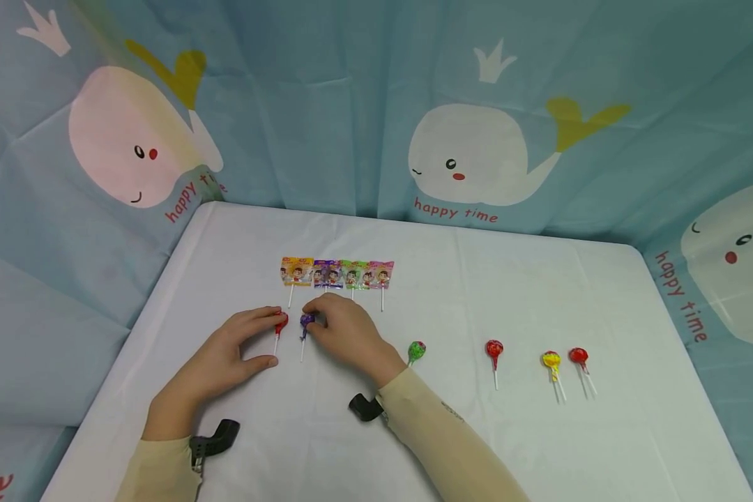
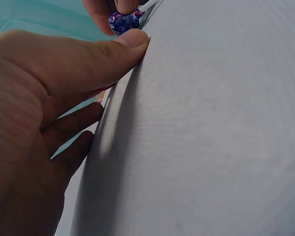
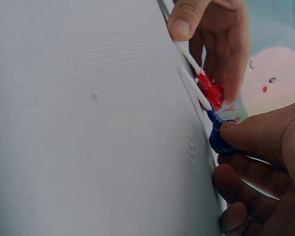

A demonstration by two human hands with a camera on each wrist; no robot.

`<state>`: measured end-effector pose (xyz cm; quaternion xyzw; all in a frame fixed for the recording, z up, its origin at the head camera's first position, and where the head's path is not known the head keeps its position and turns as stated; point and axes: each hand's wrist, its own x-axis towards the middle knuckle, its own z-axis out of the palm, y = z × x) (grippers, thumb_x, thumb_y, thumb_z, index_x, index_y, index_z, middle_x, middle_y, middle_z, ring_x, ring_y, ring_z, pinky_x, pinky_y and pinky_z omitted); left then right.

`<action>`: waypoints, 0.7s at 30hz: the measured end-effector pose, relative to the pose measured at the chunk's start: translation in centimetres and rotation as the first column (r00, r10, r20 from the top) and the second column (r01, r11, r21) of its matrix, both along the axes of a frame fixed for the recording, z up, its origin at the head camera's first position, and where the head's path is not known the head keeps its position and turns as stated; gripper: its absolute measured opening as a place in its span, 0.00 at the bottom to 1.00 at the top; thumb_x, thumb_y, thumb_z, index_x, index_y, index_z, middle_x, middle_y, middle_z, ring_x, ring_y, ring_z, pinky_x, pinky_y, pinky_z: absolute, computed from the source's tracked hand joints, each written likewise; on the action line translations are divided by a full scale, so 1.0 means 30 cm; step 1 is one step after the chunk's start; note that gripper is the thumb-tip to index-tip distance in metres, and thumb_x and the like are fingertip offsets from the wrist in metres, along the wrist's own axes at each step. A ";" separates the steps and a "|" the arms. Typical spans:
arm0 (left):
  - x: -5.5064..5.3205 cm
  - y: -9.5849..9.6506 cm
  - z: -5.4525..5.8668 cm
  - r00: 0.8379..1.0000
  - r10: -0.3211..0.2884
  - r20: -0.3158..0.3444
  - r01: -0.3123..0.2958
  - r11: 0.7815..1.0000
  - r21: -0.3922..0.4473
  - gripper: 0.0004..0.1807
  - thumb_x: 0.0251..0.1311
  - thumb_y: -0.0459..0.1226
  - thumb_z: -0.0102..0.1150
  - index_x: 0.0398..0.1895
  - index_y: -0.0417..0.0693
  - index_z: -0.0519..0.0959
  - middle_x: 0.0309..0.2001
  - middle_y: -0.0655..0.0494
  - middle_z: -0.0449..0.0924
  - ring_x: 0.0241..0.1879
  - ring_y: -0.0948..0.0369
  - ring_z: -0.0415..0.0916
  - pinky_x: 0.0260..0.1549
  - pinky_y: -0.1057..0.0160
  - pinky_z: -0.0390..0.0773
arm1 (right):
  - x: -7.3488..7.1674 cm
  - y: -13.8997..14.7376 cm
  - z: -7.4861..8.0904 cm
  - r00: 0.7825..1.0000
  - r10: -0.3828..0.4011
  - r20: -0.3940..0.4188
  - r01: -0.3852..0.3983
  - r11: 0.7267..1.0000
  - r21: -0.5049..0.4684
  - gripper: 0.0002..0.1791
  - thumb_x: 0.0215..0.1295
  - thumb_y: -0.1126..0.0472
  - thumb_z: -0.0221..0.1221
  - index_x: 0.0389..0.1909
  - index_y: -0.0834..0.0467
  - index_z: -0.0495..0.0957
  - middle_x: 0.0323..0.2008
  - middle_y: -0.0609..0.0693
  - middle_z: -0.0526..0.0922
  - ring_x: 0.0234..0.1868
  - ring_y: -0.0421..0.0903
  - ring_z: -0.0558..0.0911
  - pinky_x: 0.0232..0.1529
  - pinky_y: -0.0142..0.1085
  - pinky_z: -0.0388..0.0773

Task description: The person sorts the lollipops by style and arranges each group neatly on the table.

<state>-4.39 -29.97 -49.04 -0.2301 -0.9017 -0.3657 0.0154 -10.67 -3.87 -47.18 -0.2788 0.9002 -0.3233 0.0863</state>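
Observation:
My left hand [image 1: 222, 359] lies at the left of the table around a red lollipop [image 1: 280, 325], its fingers stretched out to the candy head and the thumb by the stick's lower end. Just to the right, my right hand [image 1: 348, 333] pinches a purple lollipop [image 1: 305, 321] by its wrapped head between thumb and finger. Both sticks point toward me, side by side. In the right wrist view the purple wrapper [image 3: 218, 137] shows under the thumb, with the red candy [image 3: 212, 92] behind it. The left wrist view shows the left thumb [image 2: 132, 39] resting on the cloth.
Behind the hands stands a row of flat-wrapped lollipops, including an orange one [image 1: 298, 270] and a pink one [image 1: 381, 274]. A green lollipop [image 1: 417, 351] lies by the right forearm. Farther right are a red one [image 1: 493, 348], a yellow one [image 1: 551, 360] and another red one [image 1: 579, 356].

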 end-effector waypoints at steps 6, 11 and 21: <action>-0.002 0.000 0.000 1.000 0.003 0.006 -0.003 1.000 0.006 0.43 0.51 0.31 0.86 0.73 0.49 0.81 0.75 0.48 0.75 0.73 0.42 0.70 0.70 0.83 0.50 | -0.002 -0.007 0.000 1.000 -0.003 -0.004 0.004 1.000 0.011 0.14 0.77 0.56 0.68 0.60 0.52 0.89 0.54 0.44 0.89 0.54 0.38 0.86 0.57 0.34 0.83; -0.001 0.003 0.005 1.000 0.003 -0.003 -0.003 1.000 0.006 0.43 0.50 0.31 0.87 0.73 0.48 0.81 0.75 0.47 0.76 0.73 0.41 0.70 0.70 0.83 0.50 | -0.002 -0.012 -0.002 1.000 -0.005 -0.001 0.005 1.000 0.026 0.15 0.78 0.56 0.68 0.61 0.51 0.89 0.55 0.44 0.89 0.57 0.39 0.86 0.60 0.35 0.83; -0.001 0.004 0.004 1.000 0.008 0.001 -0.008 1.000 -0.001 0.43 0.50 0.30 0.87 0.73 0.48 0.81 0.75 0.47 0.76 0.73 0.41 0.70 0.71 0.83 0.49 | -0.003 -0.013 -0.002 1.000 0.004 -0.006 -0.003 0.999 0.040 0.15 0.77 0.55 0.68 0.60 0.50 0.89 0.54 0.43 0.89 0.55 0.38 0.86 0.58 0.34 0.83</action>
